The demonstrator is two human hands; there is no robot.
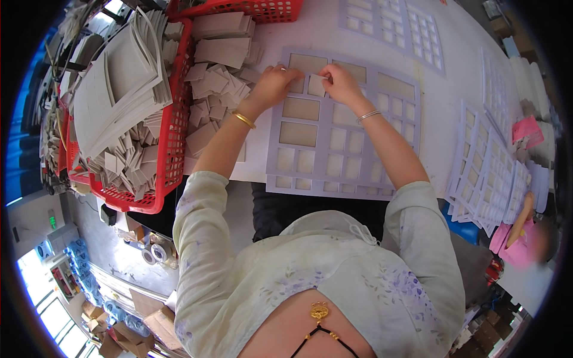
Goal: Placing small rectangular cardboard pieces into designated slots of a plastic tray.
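Note:
A pale lilac sheet with rectangular windows [322,131] lies flat on the table in front of me, on top of at least one similar sheet. My left hand [276,85] rests at its upper left part, fingers drawn together by a window; what they may hold is hidden. Opposite, my right hand [343,85] pinches the edge of a small pale card piece [317,85] over one of the windows. Greyish card shows in several windows. Loose grey card offcuts [218,83] are heaped just left of my left hand.
At left, a red plastic basket [177,128] holds large bent card sheets [122,83] and many offcuts. Another red basket [271,11] stands at the far edge. More windowed sheets [394,27] lie far right, with a stack [483,161] at right. A person in pink [519,241] sits beyond it.

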